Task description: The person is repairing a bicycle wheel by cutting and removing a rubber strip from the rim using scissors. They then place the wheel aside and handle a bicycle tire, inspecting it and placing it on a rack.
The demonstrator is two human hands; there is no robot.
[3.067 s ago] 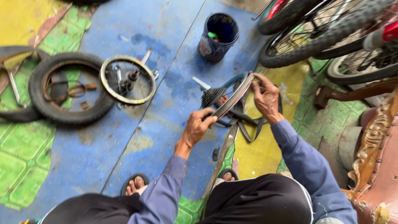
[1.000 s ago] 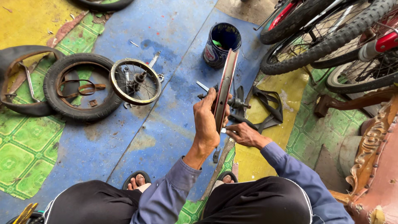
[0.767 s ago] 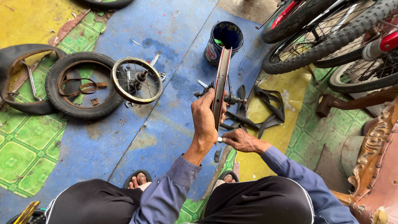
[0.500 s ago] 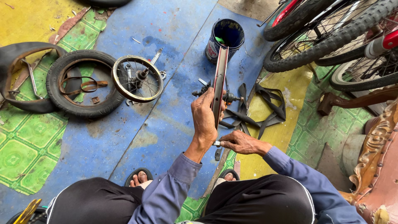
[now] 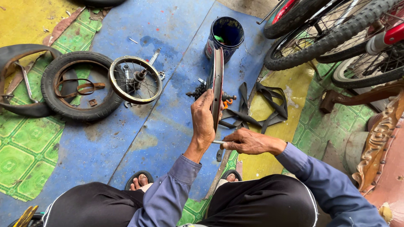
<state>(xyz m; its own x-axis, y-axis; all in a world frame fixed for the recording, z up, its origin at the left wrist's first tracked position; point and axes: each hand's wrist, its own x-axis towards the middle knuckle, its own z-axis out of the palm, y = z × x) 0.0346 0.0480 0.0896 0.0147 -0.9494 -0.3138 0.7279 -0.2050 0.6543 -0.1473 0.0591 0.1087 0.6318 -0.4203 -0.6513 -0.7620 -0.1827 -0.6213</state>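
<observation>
Head view: a person squatting on the floor (image 5: pixel 168 33) is holding a wheel rim (image 5: pixel 217 84) upright on edge, left hand (image 5: pixel 204 117) clamped around it, right hand (image 5: pixel 248 142) pinched together on a thin metal tool (image 5: pixel 218 142) at the rim's lower edge. Steadying the rim firmly is likely helping the tool seat squarely. Lying nearby: one spoked wheel (image 5: pixel 135 80), one loose tyre (image 5: pixel 78 91), one blue can (image 5: pixel 225 38).

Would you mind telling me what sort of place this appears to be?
Probably an informal bicycle repair spot on the floor: a loose tyre, a small spoked wheel and parked bicycles surround the rim held upright.
</observation>
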